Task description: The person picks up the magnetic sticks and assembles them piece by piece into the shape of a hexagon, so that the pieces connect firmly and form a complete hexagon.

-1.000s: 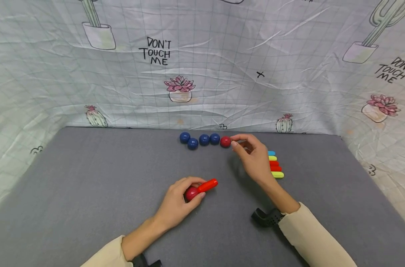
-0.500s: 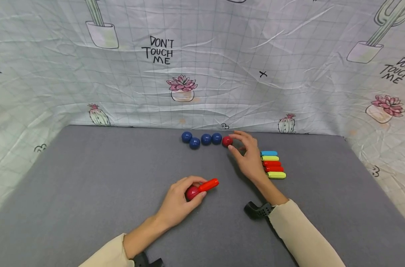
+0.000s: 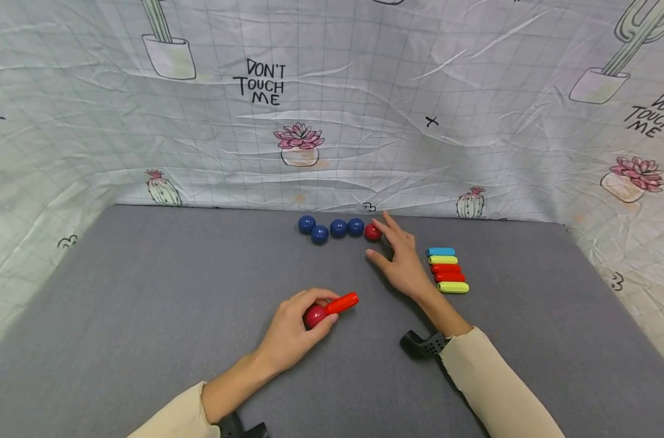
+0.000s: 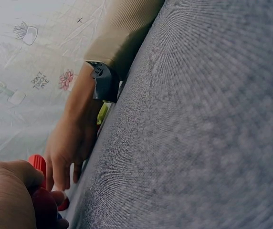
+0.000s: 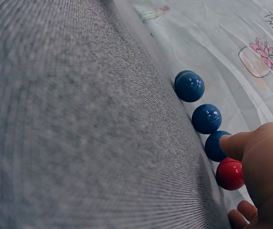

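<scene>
My left hand (image 3: 288, 334) grips a glossy red ball (image 3: 314, 317) between thumb and fingers at the middle of the table. From that ball a short red stick (image 3: 342, 303) points up to the right; in the left wrist view the stick (image 4: 37, 164) rises beside the fingers. Farther back, my right hand (image 3: 405, 261) has its thumb and fingers spread. Its index fingertip is right at a second red ball (image 3: 373, 232), while the thumb stands off in front of it. The right wrist view shows this red ball (image 5: 230, 173) partly behind the hand.
Several blue balls (image 3: 338, 229) lie in an uneven row left of the second red ball, near the back cloth (image 3: 337, 188). Right of my right hand, several short sticks (image 3: 446, 269) in blue, yellow and red lie stacked in a column on the grey table (image 3: 173, 292).
My right hand has shifted left to the second red ball, then its thumb has spread away from it. That ball stays in the row. My left hand keeps its hold.
</scene>
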{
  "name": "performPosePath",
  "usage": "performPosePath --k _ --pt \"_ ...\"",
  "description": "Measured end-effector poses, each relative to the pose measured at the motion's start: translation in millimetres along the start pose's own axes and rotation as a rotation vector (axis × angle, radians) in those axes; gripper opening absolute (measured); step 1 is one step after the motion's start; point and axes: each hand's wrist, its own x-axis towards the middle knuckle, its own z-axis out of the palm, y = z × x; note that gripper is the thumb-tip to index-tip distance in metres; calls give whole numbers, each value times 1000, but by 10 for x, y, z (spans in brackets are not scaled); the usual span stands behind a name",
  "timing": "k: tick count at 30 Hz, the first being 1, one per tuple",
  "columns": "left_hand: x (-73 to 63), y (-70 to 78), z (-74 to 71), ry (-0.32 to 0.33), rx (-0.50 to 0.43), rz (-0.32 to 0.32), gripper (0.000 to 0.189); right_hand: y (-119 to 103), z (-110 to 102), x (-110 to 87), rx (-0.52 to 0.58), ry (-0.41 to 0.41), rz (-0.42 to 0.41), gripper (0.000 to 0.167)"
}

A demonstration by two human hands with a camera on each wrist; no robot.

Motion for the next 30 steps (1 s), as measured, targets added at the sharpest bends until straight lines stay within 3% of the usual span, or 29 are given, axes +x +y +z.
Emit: performPosePath --k 9,22,30 --pt "-4 -3 -2 -2 5 -5 27 13 15 2 -11 -3 -37 51" --pt "-1 -4 1 -12 4 -9 26 22 36 -4 33 69 -102 31" --pt "3 -9 2 -13 8 -7 26 34 50 4 8 53 -127 33"
